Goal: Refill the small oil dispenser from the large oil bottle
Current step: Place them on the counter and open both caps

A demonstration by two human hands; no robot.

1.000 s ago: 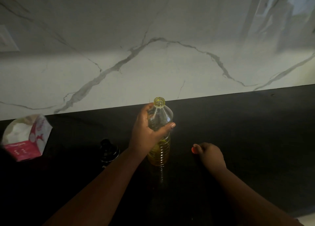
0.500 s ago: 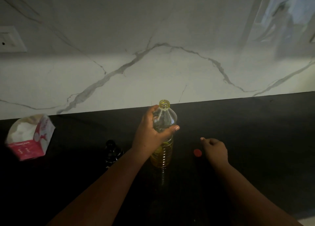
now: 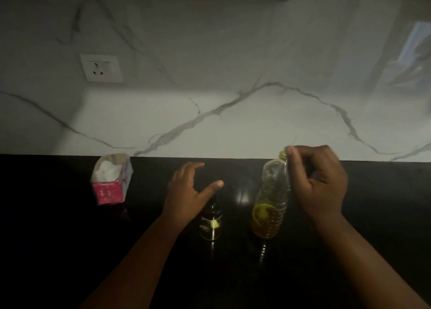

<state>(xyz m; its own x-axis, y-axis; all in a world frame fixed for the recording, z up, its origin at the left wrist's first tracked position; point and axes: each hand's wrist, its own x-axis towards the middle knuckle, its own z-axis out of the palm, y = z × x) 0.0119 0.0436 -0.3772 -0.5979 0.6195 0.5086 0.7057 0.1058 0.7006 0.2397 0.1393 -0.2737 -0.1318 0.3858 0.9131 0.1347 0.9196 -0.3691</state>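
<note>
The clear plastic oil bottle [image 3: 271,199], uncapped, stands on the black counter [image 3: 70,250]. Your right hand [image 3: 318,187] grips its neck. Your left hand [image 3: 186,192], fingers spread, hovers over the small dark dispenser [image 3: 210,224].

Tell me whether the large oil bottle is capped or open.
Open. The large oil bottle shows bare neck threads with no cap on, while the right hand is at its neck.

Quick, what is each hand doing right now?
Left hand: open, fingers spread above the small oil dispenser, holding nothing.
Right hand: gripping the large oil bottle.
</note>
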